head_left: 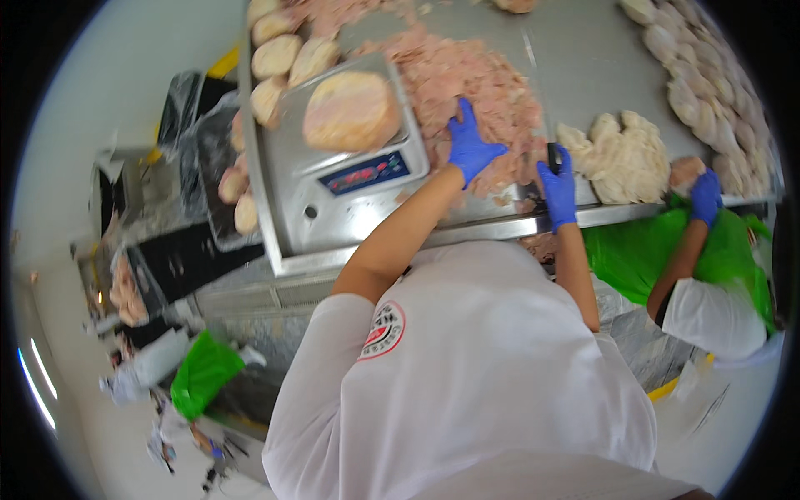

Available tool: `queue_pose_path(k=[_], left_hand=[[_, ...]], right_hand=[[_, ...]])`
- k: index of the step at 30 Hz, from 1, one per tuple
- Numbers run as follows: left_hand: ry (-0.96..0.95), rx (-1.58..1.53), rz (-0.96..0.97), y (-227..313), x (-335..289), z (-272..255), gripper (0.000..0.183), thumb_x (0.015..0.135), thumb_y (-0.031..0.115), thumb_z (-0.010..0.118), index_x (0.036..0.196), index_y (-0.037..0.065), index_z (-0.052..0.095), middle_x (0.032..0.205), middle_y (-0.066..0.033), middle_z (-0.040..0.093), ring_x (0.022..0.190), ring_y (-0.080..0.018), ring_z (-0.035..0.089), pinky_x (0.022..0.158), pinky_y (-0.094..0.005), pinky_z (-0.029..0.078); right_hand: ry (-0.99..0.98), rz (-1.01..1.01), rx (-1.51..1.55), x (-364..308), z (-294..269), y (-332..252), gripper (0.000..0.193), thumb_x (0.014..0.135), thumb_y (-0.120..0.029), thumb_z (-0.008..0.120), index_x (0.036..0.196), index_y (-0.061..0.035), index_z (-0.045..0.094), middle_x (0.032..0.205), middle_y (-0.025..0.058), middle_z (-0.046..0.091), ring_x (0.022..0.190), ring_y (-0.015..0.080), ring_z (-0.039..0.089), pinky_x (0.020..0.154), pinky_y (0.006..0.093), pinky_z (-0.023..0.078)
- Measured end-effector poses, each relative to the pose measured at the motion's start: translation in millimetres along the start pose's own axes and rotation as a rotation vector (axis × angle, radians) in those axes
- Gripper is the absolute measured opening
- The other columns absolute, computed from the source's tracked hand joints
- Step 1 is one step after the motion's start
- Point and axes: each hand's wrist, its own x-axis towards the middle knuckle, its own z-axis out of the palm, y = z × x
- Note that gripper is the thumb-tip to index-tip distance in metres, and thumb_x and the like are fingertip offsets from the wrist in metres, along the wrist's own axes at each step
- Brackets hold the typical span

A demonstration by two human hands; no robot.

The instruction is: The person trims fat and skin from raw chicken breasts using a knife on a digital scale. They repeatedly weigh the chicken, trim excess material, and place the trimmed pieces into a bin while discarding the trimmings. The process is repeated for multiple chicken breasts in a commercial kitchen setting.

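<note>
Beyond the shiny metal table rim (492,232), your blue-gloved right hand (560,187) is gripping a slim black object (553,157); its tip isn't showing clearly, so any hidden edge could be nicking gloves. Your blue-gloved left hand (471,148) is lying open over the thin pink meat slices (500,83). Leaning left could be jogging the square steel scale (367,175), shifting the rounded pale meat block (352,112).

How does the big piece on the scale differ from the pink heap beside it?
The big piece is one rounded block, while the pink heap is many thin, loose bits. The big piece is mostly pale yellow with a pink tinge; the heap is pinker throughout. The big piece sits on the scale, whereas the heap spreads over the steel table. Both show some pink.
</note>
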Motion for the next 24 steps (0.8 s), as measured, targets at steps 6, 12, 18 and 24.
queue_pose_path(k=[6, 12, 18, 24], left_hand=[[-0.303, -0.23, 0.369, 2, 40, 14, 0.097, 0.084, 0.028, 0.073, 0.153, -0.003, 0.012, 0.154, -0.0235, 0.029, 0.141, -0.0297, 0.033, 0.117, -0.0379, 0.028], [-0.425, -0.074, 0.218, 31, -10, -19, 0.084, 0.088, 0.021, 0.069, 0.155, 0.008, 0.02, 0.146, -0.0204, 0.045, 0.125, -0.0334, 0.054, 0.1, -0.0385, 0.045], [-0.2, -0.044, 0.618, 55, -56, -82, 0.061, 0.089, 0.012, 0.065, 0.145, 0.001, 0.041, 0.147, -0.0177, 0.045, 0.131, -0.0342, 0.048, 0.109, -0.0388, 0.036], [0.583, 0.052, 0.568, 81, -90, -216, 0.041, 0.094, 0.015, 0.061, 0.131, -0.001, 0.055, 0.135, -0.0194, 0.052, 0.124, -0.0297, 0.05, 0.107, -0.0423, 0.037]], right_hand=[[0.008, -0.006, -0.226, -2, 0, 6, 0.059, 0.088, -0.017, 0.049, 0.145, -0.0063, 0.036, 0.124, 0.0264, 0.058, 0.11, 0.0379, 0.061, 0.094, 0.0438, 0.047], [-0.08, 0.007, -0.306, 3, -29, -30, 0.084, 0.08, -0.013, 0.061, 0.153, -0.0074, 0.019, 0.12, 0.0284, 0.058, 0.108, 0.0416, 0.059, 0.091, 0.0479, 0.048], [0.645, -0.429, -0.269, 52, -106, -94, 0.086, 0.078, 0.001, 0.049, 0.155, -0.0038, 0.012, 0.138, 0.0314, 0.044, 0.118, 0.0454, 0.049, 0.102, 0.0481, 0.04], [0.528, -0.525, -0.109, 59, -71, -132, 0.075, 0.085, -0.016, 0.065, 0.15, -0.0059, 0.03, 0.131, 0.0211, 0.048, 0.117, 0.0377, 0.05, 0.103, 0.0423, 0.04]])
